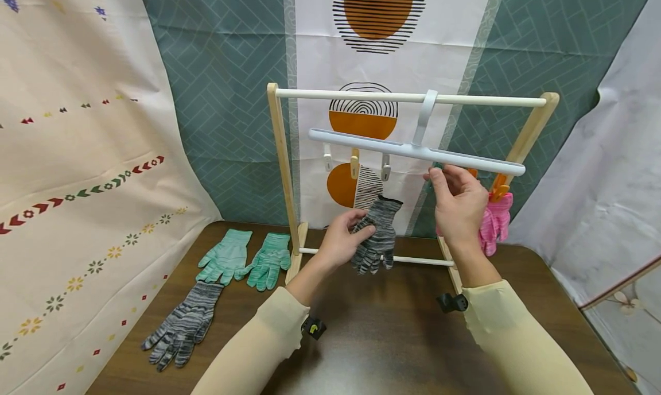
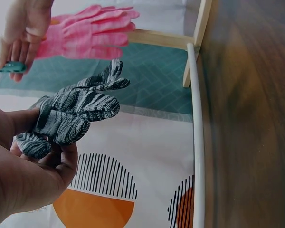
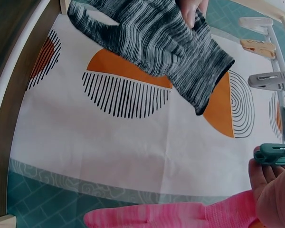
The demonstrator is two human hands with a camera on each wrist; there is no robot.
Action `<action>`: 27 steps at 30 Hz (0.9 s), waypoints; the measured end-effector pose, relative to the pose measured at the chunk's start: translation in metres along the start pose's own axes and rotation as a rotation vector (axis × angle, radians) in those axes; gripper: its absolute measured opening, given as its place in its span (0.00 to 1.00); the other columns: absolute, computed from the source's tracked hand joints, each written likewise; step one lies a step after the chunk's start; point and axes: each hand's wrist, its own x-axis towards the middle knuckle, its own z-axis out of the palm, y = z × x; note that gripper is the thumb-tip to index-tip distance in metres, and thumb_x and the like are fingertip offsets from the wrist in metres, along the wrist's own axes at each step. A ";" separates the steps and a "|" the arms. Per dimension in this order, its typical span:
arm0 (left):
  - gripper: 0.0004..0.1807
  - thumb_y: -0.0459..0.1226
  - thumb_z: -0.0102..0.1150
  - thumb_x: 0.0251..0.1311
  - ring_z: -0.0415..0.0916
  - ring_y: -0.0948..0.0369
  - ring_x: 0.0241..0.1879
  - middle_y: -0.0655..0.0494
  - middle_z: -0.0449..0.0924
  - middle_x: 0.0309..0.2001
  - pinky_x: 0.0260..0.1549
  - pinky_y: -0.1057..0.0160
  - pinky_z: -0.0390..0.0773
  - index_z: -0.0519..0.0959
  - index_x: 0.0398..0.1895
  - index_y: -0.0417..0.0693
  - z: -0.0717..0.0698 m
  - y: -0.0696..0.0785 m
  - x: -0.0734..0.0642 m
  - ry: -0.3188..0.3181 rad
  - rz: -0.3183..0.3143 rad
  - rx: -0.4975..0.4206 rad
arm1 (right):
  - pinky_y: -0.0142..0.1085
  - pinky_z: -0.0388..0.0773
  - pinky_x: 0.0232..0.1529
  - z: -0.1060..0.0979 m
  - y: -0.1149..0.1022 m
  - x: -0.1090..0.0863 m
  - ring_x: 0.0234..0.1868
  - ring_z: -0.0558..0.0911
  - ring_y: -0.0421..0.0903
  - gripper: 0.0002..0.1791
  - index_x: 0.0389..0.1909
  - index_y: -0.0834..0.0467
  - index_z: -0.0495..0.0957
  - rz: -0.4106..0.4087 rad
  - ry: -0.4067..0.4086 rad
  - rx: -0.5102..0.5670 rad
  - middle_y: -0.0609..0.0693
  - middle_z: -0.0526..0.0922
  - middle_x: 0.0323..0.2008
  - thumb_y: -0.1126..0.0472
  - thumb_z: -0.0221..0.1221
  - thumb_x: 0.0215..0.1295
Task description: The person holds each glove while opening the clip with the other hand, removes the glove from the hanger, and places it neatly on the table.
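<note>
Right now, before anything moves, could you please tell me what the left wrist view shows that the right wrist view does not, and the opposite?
Only the left wrist view shows most of the left hand gripping the gray-and-black striped knit glove; the other catches just fingertips.

Only the right wrist view shows three clothespins in a row: white, beige and gray.

Both show that striped glove, the right hand holding a green clothespin, a pink glove, the rack's white lower bar and the printed backdrop.
</note>
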 end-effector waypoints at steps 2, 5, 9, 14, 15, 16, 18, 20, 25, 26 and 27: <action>0.23 0.34 0.64 0.74 0.78 0.49 0.63 0.42 0.83 0.60 0.69 0.45 0.69 0.76 0.68 0.35 -0.002 0.000 -0.002 0.003 0.001 -0.002 | 0.30 0.82 0.49 -0.001 0.000 0.000 0.42 0.89 0.40 0.14 0.51 0.66 0.87 0.002 -0.001 0.004 0.55 0.92 0.38 0.61 0.70 0.72; 0.23 0.35 0.64 0.74 0.78 0.49 0.63 0.41 0.83 0.60 0.69 0.44 0.70 0.76 0.69 0.35 -0.005 0.000 -0.006 0.004 0.007 -0.010 | 0.30 0.82 0.50 -0.001 0.001 0.000 0.43 0.89 0.39 0.14 0.51 0.66 0.87 0.012 -0.008 0.008 0.56 0.92 0.40 0.60 0.70 0.72; 0.24 0.34 0.64 0.74 0.78 0.49 0.62 0.42 0.84 0.60 0.68 0.44 0.70 0.76 0.69 0.35 -0.008 -0.001 -0.010 0.006 0.007 -0.017 | 0.30 0.82 0.51 -0.003 0.001 -0.001 0.44 0.89 0.39 0.15 0.53 0.65 0.87 0.025 -0.022 0.005 0.55 0.92 0.42 0.60 0.70 0.72; 0.24 0.33 0.64 0.74 0.78 0.49 0.63 0.42 0.84 0.60 0.68 0.44 0.70 0.76 0.70 0.35 -0.012 -0.003 -0.014 0.010 0.001 -0.027 | 0.28 0.83 0.49 -0.004 0.001 0.000 0.43 0.88 0.38 0.17 0.53 0.65 0.87 0.034 -0.013 -0.028 0.54 0.92 0.44 0.59 0.72 0.69; 0.24 0.33 0.64 0.74 0.78 0.49 0.62 0.43 0.84 0.59 0.68 0.44 0.70 0.76 0.69 0.35 -0.013 -0.003 -0.015 0.009 0.003 -0.029 | 0.28 0.82 0.48 -0.004 0.002 0.000 0.42 0.88 0.38 0.18 0.54 0.65 0.87 0.034 -0.009 -0.039 0.54 0.91 0.44 0.59 0.72 0.69; 0.23 0.33 0.64 0.74 0.79 0.49 0.62 0.43 0.84 0.59 0.67 0.44 0.70 0.76 0.69 0.35 -0.014 -0.004 -0.016 0.008 0.006 -0.030 | 0.27 0.82 0.47 -0.004 0.002 0.000 0.42 0.87 0.37 0.18 0.54 0.66 0.87 0.033 -0.006 -0.048 0.55 0.91 0.44 0.60 0.73 0.68; 0.22 0.33 0.64 0.74 0.79 0.50 0.59 0.43 0.85 0.57 0.65 0.45 0.72 0.77 0.68 0.35 -0.017 -0.004 -0.018 0.009 0.010 -0.030 | 0.26 0.82 0.47 -0.004 0.003 0.000 0.42 0.87 0.37 0.19 0.55 0.66 0.86 0.035 -0.006 -0.060 0.56 0.90 0.45 0.60 0.73 0.68; 0.21 0.33 0.64 0.74 0.80 0.51 0.57 0.44 0.85 0.56 0.62 0.47 0.74 0.77 0.67 0.36 -0.019 -0.005 -0.020 0.011 0.010 -0.035 | 0.26 0.82 0.48 -0.004 0.004 0.000 0.42 0.86 0.37 0.19 0.56 0.65 0.86 0.035 -0.016 -0.062 0.57 0.90 0.46 0.61 0.73 0.68; 0.19 0.33 0.65 0.73 0.81 0.53 0.54 0.46 0.86 0.55 0.56 0.53 0.77 0.79 0.65 0.37 -0.025 -0.008 -0.026 0.028 0.001 -0.044 | 0.28 0.83 0.50 -0.005 0.005 -0.001 0.44 0.87 0.39 0.20 0.58 0.66 0.85 0.029 -0.045 -0.032 0.58 0.90 0.48 0.61 0.71 0.70; 0.19 0.33 0.65 0.73 0.81 0.53 0.53 0.46 0.86 0.55 0.55 0.53 0.77 0.79 0.64 0.37 -0.026 -0.009 -0.026 0.032 0.001 -0.046 | 0.28 0.83 0.50 -0.005 0.005 0.000 0.44 0.88 0.39 0.20 0.58 0.66 0.85 0.028 -0.046 -0.029 0.58 0.90 0.48 0.61 0.71 0.70; 0.19 0.33 0.64 0.74 0.81 0.54 0.53 0.46 0.86 0.55 0.55 0.54 0.78 0.79 0.64 0.37 -0.027 -0.009 -0.027 0.035 0.002 -0.048 | 0.28 0.83 0.50 -0.005 0.005 0.000 0.44 0.88 0.39 0.19 0.58 0.66 0.85 0.026 -0.048 -0.023 0.58 0.90 0.48 0.61 0.71 0.70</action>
